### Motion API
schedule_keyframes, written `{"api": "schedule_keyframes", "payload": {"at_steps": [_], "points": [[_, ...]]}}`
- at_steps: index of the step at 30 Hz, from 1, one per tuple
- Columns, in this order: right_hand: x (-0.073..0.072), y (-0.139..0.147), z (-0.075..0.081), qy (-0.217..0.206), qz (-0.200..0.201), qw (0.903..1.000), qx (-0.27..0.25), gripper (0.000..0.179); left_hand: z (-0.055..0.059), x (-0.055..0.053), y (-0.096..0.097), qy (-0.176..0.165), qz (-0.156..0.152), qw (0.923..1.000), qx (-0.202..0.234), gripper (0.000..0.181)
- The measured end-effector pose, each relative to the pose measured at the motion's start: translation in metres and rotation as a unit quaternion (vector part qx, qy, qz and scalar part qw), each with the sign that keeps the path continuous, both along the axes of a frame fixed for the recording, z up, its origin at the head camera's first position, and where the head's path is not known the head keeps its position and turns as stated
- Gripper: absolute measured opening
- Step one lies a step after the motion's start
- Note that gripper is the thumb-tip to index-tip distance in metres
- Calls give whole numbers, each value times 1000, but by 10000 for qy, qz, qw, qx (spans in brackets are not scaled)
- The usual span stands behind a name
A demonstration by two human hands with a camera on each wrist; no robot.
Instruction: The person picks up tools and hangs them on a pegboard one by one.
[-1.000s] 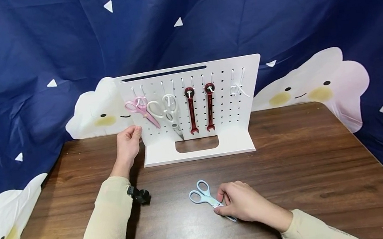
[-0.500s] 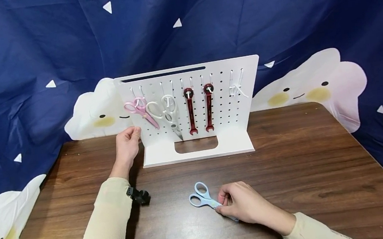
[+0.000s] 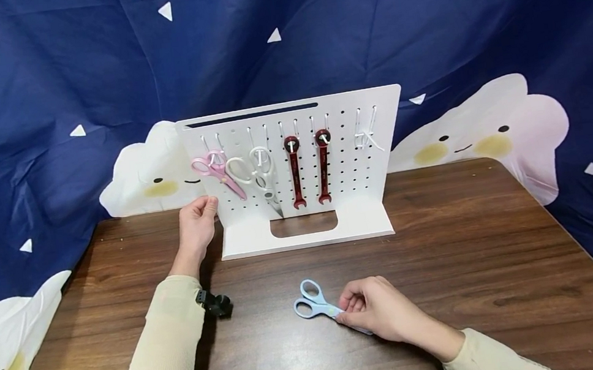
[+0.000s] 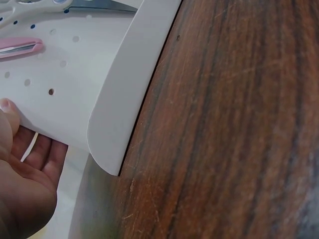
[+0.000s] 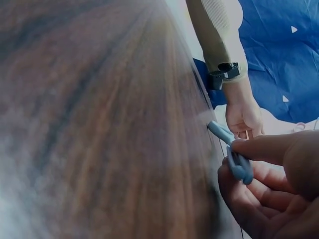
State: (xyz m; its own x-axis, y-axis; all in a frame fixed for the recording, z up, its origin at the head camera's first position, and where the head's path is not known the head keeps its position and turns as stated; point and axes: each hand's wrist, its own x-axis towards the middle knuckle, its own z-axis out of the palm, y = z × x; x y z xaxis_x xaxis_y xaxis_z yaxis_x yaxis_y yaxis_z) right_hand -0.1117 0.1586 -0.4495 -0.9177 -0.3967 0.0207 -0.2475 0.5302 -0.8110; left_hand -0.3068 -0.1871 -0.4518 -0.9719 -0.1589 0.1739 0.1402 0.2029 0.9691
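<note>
A white pegboard stand [image 3: 303,238] stands at the back of the table. My left hand [image 3: 197,225] pinches its left edge; in the left wrist view the thumb is in front of the panel and the fingers reach behind it. Over the table's front middle, my right hand [image 3: 381,309] pinches a pair of light blue scissors [image 3: 317,304] between thumb and fingers at the blade end. Their two handle loops point left toward the board, and the hand covers part of the blades. In the right wrist view the blue scissors [image 5: 238,164] appear nearly edge-on.
On the board's hooks hang pink scissors [image 3: 220,173], white scissors [image 3: 262,180] and two dark red wrenches [image 3: 296,176] [image 3: 325,169]. A white hook [image 3: 365,138] at the right holds nothing. Behind the wooden table [image 3: 478,261] hangs a blue curtain [image 3: 311,29] with printed clouds.
My right hand has shifted slightly to the right and up in the head view, and the blue scissors have turned a little with it. My left hand stays at the board's edge.
</note>
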Motion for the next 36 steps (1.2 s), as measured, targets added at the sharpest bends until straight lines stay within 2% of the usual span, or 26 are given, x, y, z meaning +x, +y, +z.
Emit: {"api": "schedule_keyframes", "payload": {"at_steps": [7, 12, 20, 29, 36], "points": [[-4, 3, 5, -359, -342, 9972, -552, 13, 0, 0, 1, 34, 12, 10000, -3, 34], [-8, 7, 7, -502, -655, 9945, -641, 12, 0, 0, 1, 36, 30, 10000, 5, 33], [-11, 12, 11, -321, -861, 9930, -748, 12, 0, 0, 0, 56, 40, 10000, 2, 33], [-14, 17, 23, -442, -1160, 9874, -984, 13, 0, 1, 1, -7, 8, 10000, 58, 33], [-18, 24, 29, -215, -1296, 9845, -1162, 12, 1, 1, 0, -67, -11, 9999, 75, 34]]}}
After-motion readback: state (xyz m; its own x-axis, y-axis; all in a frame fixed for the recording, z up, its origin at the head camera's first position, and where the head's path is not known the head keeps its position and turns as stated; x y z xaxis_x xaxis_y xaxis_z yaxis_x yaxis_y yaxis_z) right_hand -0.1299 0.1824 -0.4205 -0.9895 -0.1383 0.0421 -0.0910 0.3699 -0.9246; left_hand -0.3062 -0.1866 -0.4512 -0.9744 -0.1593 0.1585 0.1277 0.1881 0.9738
